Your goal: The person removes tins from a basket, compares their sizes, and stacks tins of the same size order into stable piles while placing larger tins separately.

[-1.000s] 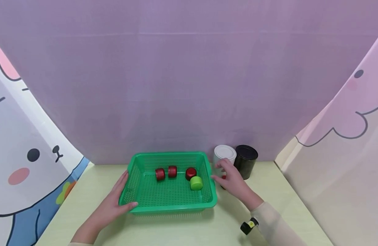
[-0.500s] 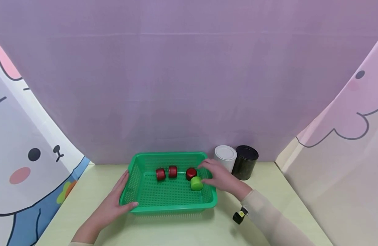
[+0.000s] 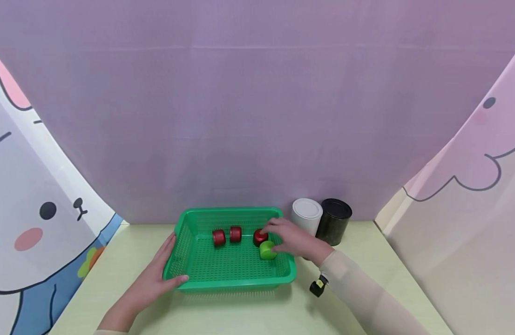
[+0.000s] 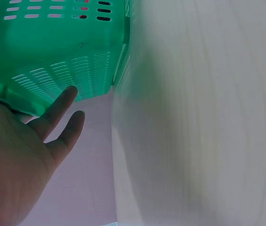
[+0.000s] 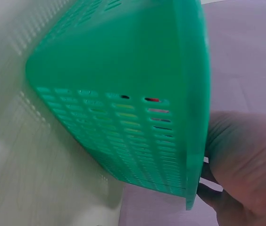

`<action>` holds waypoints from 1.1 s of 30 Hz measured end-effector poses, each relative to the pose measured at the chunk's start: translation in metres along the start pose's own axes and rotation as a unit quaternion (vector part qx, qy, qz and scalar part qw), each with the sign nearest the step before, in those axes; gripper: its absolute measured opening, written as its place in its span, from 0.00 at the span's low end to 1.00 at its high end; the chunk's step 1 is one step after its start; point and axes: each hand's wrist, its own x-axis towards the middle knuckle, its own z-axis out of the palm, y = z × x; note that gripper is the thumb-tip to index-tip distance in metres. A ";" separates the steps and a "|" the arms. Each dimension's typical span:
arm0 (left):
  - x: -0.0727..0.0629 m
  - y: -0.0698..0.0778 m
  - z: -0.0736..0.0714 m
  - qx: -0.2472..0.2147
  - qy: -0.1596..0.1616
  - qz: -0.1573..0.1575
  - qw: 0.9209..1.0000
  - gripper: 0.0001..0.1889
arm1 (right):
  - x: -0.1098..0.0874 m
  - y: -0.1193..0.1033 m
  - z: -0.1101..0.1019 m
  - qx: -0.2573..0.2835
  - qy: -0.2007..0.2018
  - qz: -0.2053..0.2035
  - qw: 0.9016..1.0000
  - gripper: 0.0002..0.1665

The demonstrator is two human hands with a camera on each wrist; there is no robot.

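Observation:
A green plastic basket (image 3: 217, 283) stands on the table with several short red cylinders in it, among them one at left (image 3: 218, 237) and one beside it (image 3: 235, 234). At its right end, a third red cylinder (image 3: 259, 238) touches a lime-green cylinder (image 3: 267, 251). My left hand (image 3: 150, 281) rests along the basket's left side, thumb at the front rim, fingers spread in the left wrist view. Over the right rim reaches my right hand (image 3: 293, 238); its fingertips overlap the third red cylinder and its thumb is right at the lime-green one.
Behind my right hand stand a white can (image 3: 307, 215) and a black can (image 3: 335, 222), close together. A purple cloth (image 3: 240, 116) hangs along the table's back edge. Printed cloth panels (image 3: 39, 232) flank both sides.
My right hand has moved left, from beside the white can and a red thing on the table to over the basket's right end. My left hand and the basket have stayed put.

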 end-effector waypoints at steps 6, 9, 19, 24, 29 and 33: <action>0.001 0.001 0.000 0.002 -0.002 -0.003 1.000 0.62 | 0.005 -0.003 -0.002 -0.021 -0.041 0.007 0.999 0.30; 0.001 0.000 0.000 0.006 -0.001 -0.003 1.000 0.62 | 0.008 -0.005 -0.003 -0.036 -0.056 0.006 0.998 0.30; -0.001 -0.002 0.002 0.007 0.004 0.003 1.000 0.61 | 0.020 0.000 0.003 -0.060 -0.100 0.010 0.993 0.32; -0.001 -0.002 0.002 0.005 0.007 0.013 1.000 0.60 | 0.023 0.000 0.004 -0.079 -0.112 0.024 0.990 0.32; -0.001 -0.002 0.001 0.011 0.003 0.004 1.000 0.61 | 0.024 -0.005 0.004 -0.082 -0.121 0.034 0.989 0.31; -0.001 -0.003 0.000 0.013 0.002 0.000 1.000 0.61 | 0.025 -0.009 0.003 -0.077 -0.135 0.043 0.987 0.31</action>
